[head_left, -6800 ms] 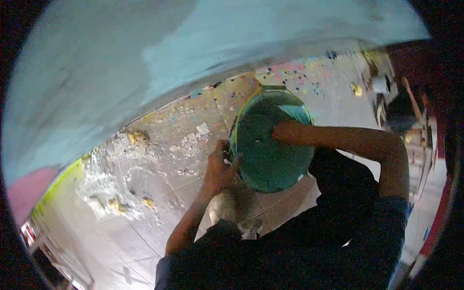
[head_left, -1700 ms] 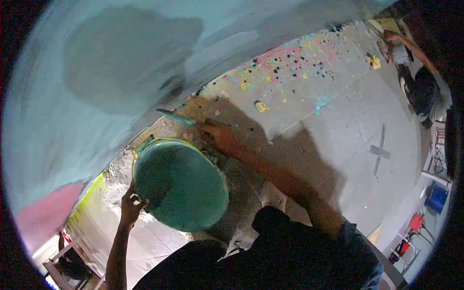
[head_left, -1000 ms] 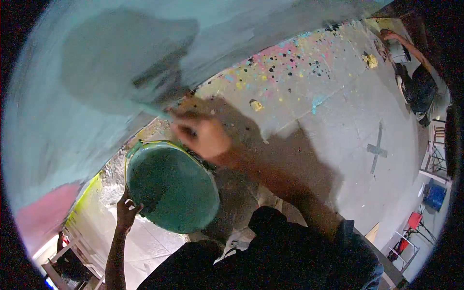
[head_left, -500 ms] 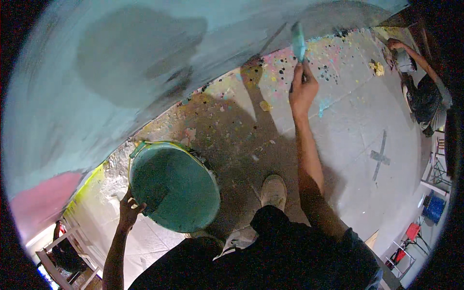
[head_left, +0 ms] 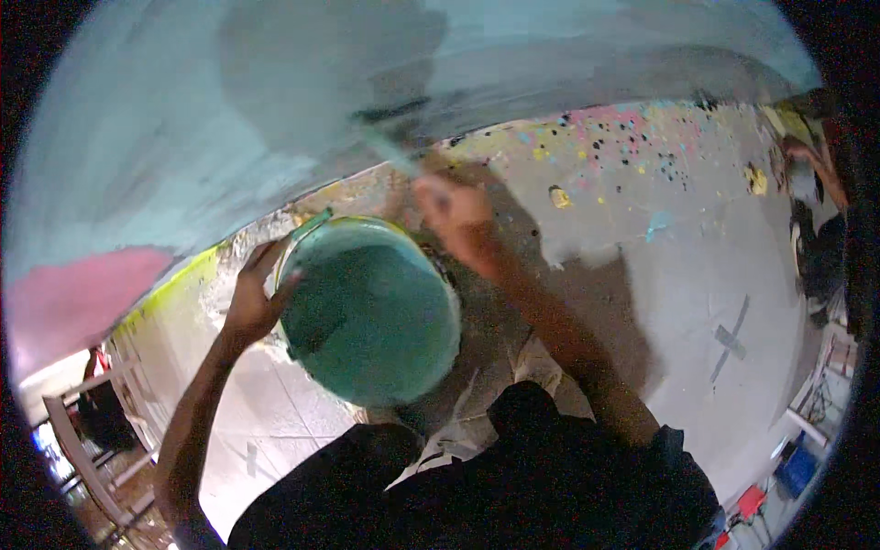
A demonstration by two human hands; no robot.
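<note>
A round bucket with teal-green paint inside stands close in front of me, tilted so that its opening faces me. My left hand grips its left rim beside the green handle grip, fingers outside and thumb over the edge. Above the bucket's far right side, my right hand is closed round a paintbrush and smeared by motion. The paintbrush points up and left, its blurred tip at the blue-grey painted wall; whether it touches the wall I cannot tell.
Paint-splattered floor runs along the wall's base. A grey tape cross marks the floor at right. Another person crouches at the far right. A wooden frame stands at lower left, and a blue container at lower right.
My right hand has swung the paintbrush left, from over the splattered floor to the wall beyond the bucket. My left hand has shifted up along the bucket's rim. The view has turned somewhat.
</note>
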